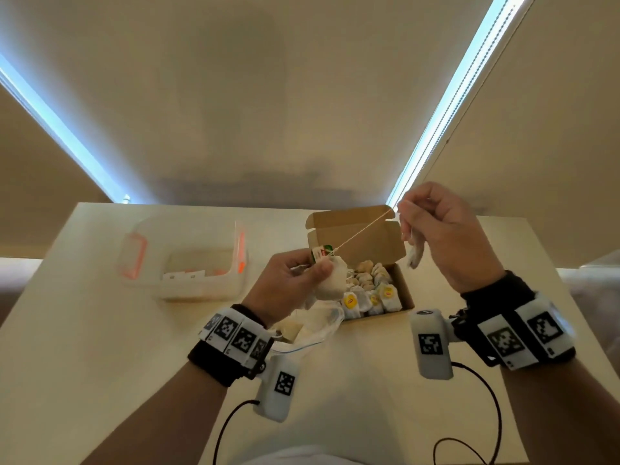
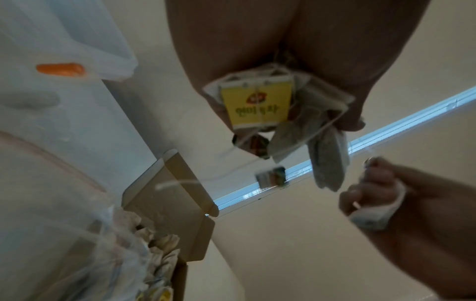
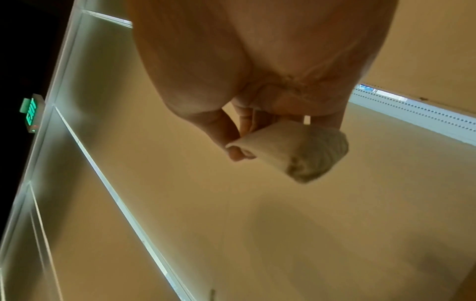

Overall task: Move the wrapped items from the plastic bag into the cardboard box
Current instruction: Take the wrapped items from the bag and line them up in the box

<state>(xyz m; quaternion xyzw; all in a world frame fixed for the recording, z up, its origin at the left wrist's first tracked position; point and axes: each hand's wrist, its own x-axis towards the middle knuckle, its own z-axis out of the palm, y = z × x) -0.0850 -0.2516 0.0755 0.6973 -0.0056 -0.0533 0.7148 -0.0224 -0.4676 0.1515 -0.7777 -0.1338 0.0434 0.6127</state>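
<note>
My left hand (image 1: 302, 273) holds a bunch of white tea bags (image 1: 332, 283) with a yellow paper tag (image 2: 256, 103), above the clear plastic bag (image 1: 312, 330). A taut string (image 1: 362, 229) runs from that bunch up to my right hand (image 1: 432, 226), which pinches it and grips one tea bag (image 1: 415, 255), also seen as a white pouch (image 3: 296, 150) in the right wrist view. Both hands hover over the open cardboard box (image 1: 404, 290), which holds several tea bags (image 1: 369, 293) with yellow tags.
A clear plastic container (image 1: 188, 263) with orange clips stands at the left of the white table (image 1: 100, 330). The box lid (image 1: 355, 229) stands open behind the box. Cables (image 1: 496, 407) from the wrist cameras hang near the front edge.
</note>
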